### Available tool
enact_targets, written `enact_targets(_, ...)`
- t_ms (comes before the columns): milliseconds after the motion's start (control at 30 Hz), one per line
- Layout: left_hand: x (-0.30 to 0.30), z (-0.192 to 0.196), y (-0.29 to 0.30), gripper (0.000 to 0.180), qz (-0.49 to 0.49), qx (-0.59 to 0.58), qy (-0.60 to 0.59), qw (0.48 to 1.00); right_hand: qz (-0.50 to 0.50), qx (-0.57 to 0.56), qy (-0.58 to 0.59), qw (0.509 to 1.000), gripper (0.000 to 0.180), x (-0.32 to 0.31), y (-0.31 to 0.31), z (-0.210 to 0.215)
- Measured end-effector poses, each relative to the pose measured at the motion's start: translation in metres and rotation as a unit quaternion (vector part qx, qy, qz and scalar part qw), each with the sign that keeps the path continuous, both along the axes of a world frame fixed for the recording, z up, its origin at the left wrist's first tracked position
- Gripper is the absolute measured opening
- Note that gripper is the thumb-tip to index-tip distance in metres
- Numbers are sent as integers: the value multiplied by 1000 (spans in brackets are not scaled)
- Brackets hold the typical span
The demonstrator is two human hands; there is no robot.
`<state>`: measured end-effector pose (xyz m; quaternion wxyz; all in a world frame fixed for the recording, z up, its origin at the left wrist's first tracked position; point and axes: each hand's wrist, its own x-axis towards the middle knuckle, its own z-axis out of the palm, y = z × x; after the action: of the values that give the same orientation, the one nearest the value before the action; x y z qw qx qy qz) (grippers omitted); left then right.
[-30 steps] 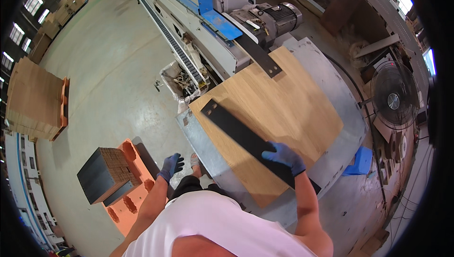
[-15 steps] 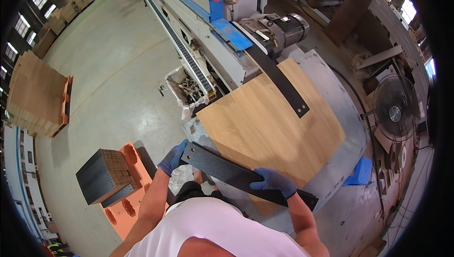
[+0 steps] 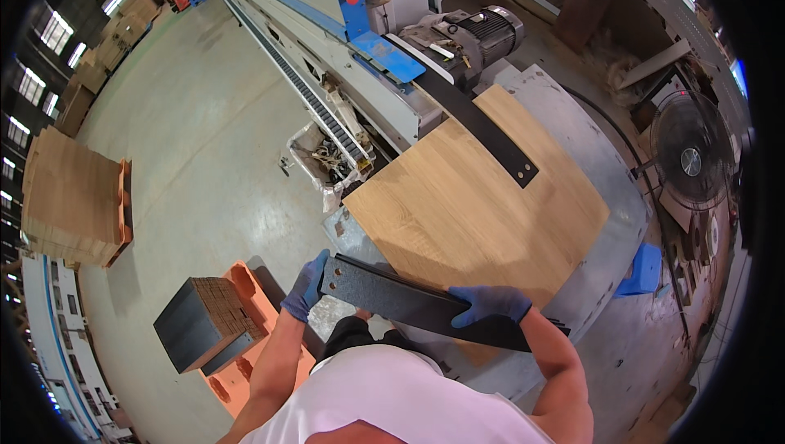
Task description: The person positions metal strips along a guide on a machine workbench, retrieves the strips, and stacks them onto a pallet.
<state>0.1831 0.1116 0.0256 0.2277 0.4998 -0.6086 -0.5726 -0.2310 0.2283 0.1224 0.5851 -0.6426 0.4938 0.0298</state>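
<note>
Both my hands wear blue gloves and hold black boards (image 3: 401,303), a few long narrow strips lying together, with two holes at the left end. My left hand (image 3: 308,282) is closed around that holed end. Farther right, my right hand (image 3: 489,305) grips the boards from above, fingers over the face and far edge. The strips are held in front of my body, over the near edge of a wood-grain panel (image 3: 491,215). Another black strip (image 3: 482,129) with two holes lies across that panel, its far end at the blue machine plate (image 3: 388,56).
An orange pallet (image 3: 274,354) at the lower left carries stacked dark boards (image 3: 204,321). Beyond the panel run a long machine (image 3: 327,60) and a motor (image 3: 482,35). A fan (image 3: 691,158) stands right, near a blue container (image 3: 642,271). A bin (image 3: 323,158) holds scraps.
The view has shifted, so the pallet and panel sit slightly lower and farther right. The held boards have tilted, showing more of their front face; both hands keep their grip.
</note>
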Motion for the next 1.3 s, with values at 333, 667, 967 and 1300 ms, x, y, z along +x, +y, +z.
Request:
enact_targets(333, -37, 58, -14, 32, 58, 90, 11, 994, -76, 92, -172, 978, 91, -13, -5, -38)
enact_targets(667, -115, 80, -95, 42, -12, 175, 80, 981, -223, -196, 55, 953, 99, 2, 30, 4)
enact_targets(967, -136, 17, -106, 52, -40, 54, 236, 970, -255, -408, 362, 798, 88, 67, 60, -28)
enact_targets(1300, -145, 12, -99, 53, -47, 18, 190, 981, -218, -358, 377, 826, 93, 63, 62, -16)
